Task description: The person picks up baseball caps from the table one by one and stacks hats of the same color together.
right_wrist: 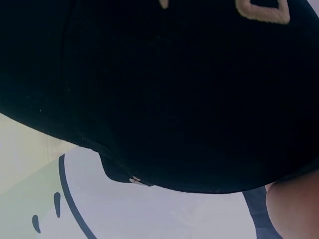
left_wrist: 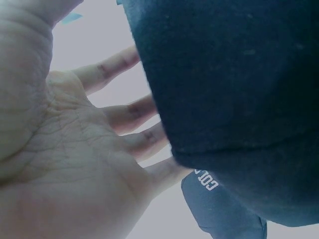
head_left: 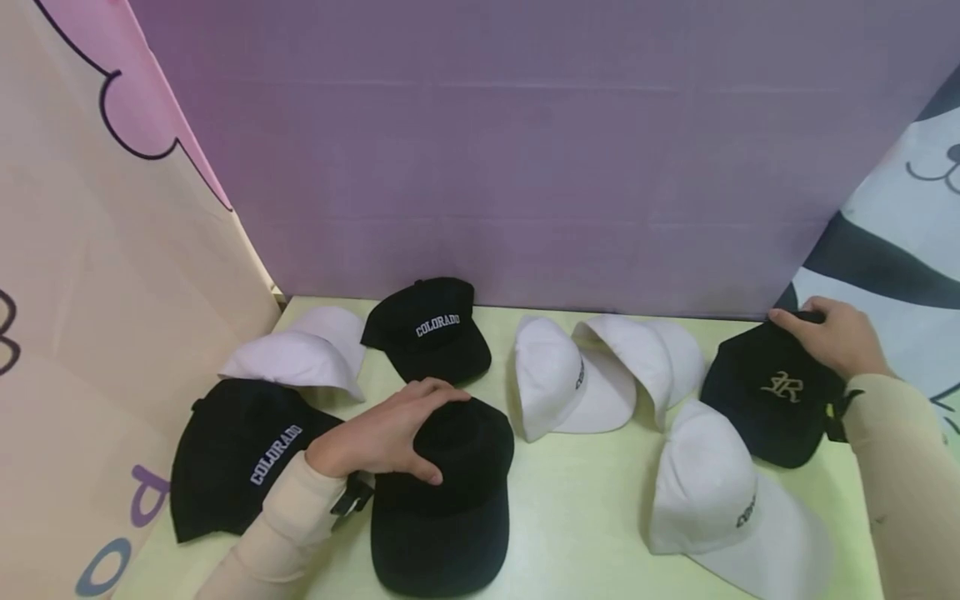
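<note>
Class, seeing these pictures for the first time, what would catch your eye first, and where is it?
The left hand holds a black cap at the front, just left of centre; the right hand grips a gold-marked cap at far right. Between them, white caps stand out on the pale table, before a purple backdrop.

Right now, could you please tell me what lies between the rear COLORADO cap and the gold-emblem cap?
In the head view, a lettered white cap and a second white cap lie there, side by side.
</note>
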Action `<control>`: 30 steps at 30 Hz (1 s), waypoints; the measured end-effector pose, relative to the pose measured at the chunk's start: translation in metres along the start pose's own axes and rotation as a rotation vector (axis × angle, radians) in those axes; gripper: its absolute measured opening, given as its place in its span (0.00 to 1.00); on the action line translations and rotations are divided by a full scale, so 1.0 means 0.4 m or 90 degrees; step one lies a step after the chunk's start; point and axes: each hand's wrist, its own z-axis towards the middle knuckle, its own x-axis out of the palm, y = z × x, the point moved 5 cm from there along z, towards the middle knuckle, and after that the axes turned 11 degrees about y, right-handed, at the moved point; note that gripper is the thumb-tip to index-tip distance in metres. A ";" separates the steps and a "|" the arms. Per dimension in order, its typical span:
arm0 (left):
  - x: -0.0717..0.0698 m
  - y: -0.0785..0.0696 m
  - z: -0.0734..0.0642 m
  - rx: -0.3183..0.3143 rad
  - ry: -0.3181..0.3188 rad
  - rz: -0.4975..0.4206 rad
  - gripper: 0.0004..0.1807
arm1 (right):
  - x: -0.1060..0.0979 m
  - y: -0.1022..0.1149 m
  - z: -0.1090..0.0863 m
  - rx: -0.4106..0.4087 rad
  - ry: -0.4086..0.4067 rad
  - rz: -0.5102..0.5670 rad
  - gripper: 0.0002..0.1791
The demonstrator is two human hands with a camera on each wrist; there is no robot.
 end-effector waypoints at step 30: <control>0.001 0.008 0.001 -0.002 0.000 0.003 0.55 | -0.106 0.073 -0.029 0.067 -0.034 -0.038 0.38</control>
